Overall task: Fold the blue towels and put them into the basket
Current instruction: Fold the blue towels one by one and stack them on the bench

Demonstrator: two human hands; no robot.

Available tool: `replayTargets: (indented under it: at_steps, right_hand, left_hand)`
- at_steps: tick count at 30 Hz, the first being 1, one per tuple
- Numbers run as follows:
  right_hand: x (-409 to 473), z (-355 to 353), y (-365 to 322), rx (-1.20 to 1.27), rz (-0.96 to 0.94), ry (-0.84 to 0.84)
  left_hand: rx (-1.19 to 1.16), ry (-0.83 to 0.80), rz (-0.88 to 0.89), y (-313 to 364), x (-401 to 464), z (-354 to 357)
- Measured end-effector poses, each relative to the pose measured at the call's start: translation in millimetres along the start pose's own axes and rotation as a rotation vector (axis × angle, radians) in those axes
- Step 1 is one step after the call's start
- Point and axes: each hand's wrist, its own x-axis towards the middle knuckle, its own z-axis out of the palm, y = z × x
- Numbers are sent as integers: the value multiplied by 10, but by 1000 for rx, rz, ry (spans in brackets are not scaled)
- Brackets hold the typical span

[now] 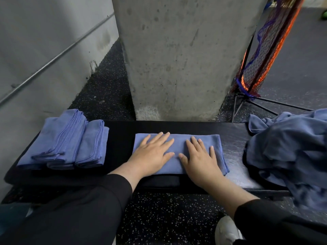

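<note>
A blue towel [178, 140], folded into a long strip, lies flat on the middle of the black bench [233, 144]. My left hand [152, 154] presses flat on its left half, fingers spread. Over the right half my right hand [200, 158] rests the same way, palm down. At the bench's left end stand stacks of folded blue towels [65, 142], side by side. A crumpled heap of unfolded blue towels [290, 149] covers the right end and hangs over the front edge. No basket is visible.
A concrete pillar [180, 55] rises directly behind the bench. A grey wall with a metal pipe [53, 59] runs at the left. An orange-and-black net on a metal stand [260, 55] leans at the back right. A white shoe [226, 230] rests on the speckled floor.
</note>
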Motion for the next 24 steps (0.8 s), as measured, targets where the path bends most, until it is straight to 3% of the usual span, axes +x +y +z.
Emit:
replayTargets:
  at_steps: [4, 13, 17, 21, 24]
  right_hand:
    - [-48, 94, 215, -110, -69, 39]
    - [0, -89, 519, -4, -15, 46]
    - [-180, -253, 358, -74, -118, 310]
    - [-398, -278, 22, -44, -15, 35]
    - [-402, -230, -14, -72, 15, 62]
  left_hand:
    - [2, -27, -15, -57, -36, 22]
    - [-22, -16, -102, -152, 2, 14]
    - [-19, 2, -161, -162, 16, -58]
    - [10, 77, -188, -143, 24, -118]
    - [6, 101, -210, -168, -15, -148]
